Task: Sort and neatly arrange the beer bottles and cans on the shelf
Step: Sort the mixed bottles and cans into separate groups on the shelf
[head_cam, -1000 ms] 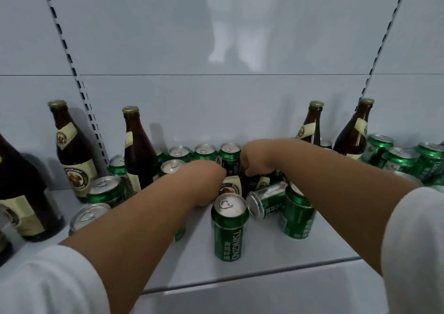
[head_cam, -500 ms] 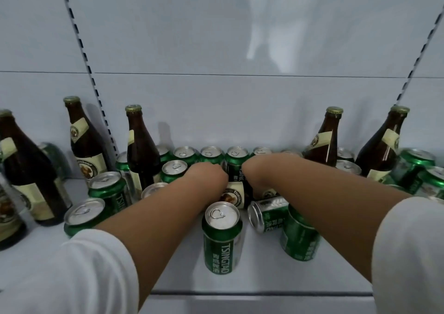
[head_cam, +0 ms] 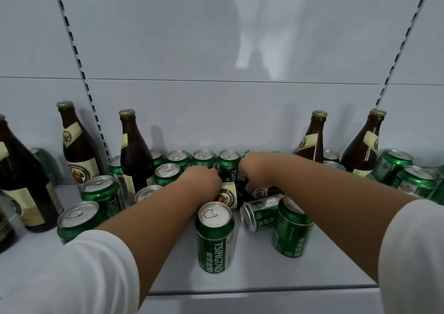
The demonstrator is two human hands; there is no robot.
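A dark brown glass beer bottle with a cream label (head_cam: 228,194) lies on its side in the middle of the white metal shelf (head_cam: 252,277); its body is mostly hidden. My left hand (head_cam: 204,178) and my right hand (head_cam: 255,169) both reach down onto it, but my fingers are hidden, so I cannot tell the grip. At 6 o'clock from it stands a green Tsingtao can with a silver top (head_cam: 215,236). At 4 o'clock a similar green can lies tipped over (head_cam: 260,211). Upright brown bottles stand at 9 and 2 o'clock.

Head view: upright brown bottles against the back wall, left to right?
Labelled bottle left of the slotted upright → bottle right of it → bottle beyond the right forearm → far-right bottle.
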